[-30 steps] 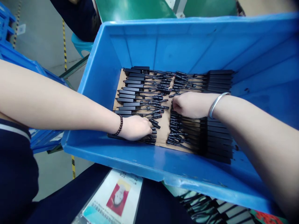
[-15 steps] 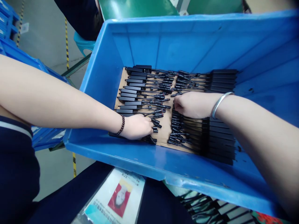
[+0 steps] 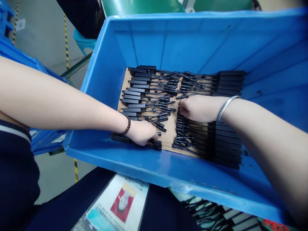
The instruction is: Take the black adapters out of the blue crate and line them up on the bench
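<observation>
Inside a blue plastic crate (image 3: 144, 157), two rows of black adapter boxes with short cables lie on brown cardboard (image 3: 169, 128). The left-hand boxes (image 3: 134, 93) and right-hand boxes (image 3: 229, 84) have their plugs facing inward. My left hand (image 3: 144, 133), wearing a beaded bracelet, is closed over the near end of the left row, fingertips around cable ends (image 3: 156, 144) by the crate's front wall. My right hand (image 3: 194, 107), with a silver bangle, is a loose fist over the right row's cables; what its fingers hold is hidden.
A green surface (image 3: 144, 6) lies beyond the crate, with a turquoise stool (image 3: 84, 41) and another person's dark sleeve (image 3: 81, 16) beside it. More blue crates (image 3: 21, 57) stand left. An ID badge (image 3: 117, 202) hangs below; more black cables (image 3: 207, 211) lie under the crate's front edge.
My left hand has moved slightly toward the crate's front wall, its fingers curling down onto the cable ends. My right hand has stayed in place.
</observation>
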